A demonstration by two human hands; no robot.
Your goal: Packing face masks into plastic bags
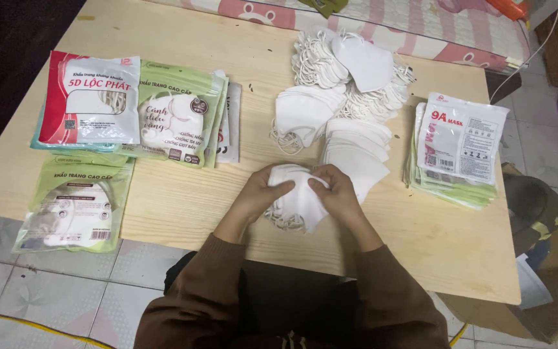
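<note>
While both hands meet over the near edge of the pale wooden counter [163, 200], they hold a small stack of folded white face masks [299, 201] between them. The left hand [261, 192] has its fingers closed on the stack's left side, and the right hand [338, 191] has its fingers closed on the right side, thumbs on top. Just behind the hands lies a loose heap of white masks [343, 90] with tangled ear loops. To the left sit a red-and-white mask packet [92, 100], green mask packets [179, 113] beside it, and one more green packet [75, 203] nearer the edge. A pile of packets topped by a white one [460, 145] lies at the right.
</note>
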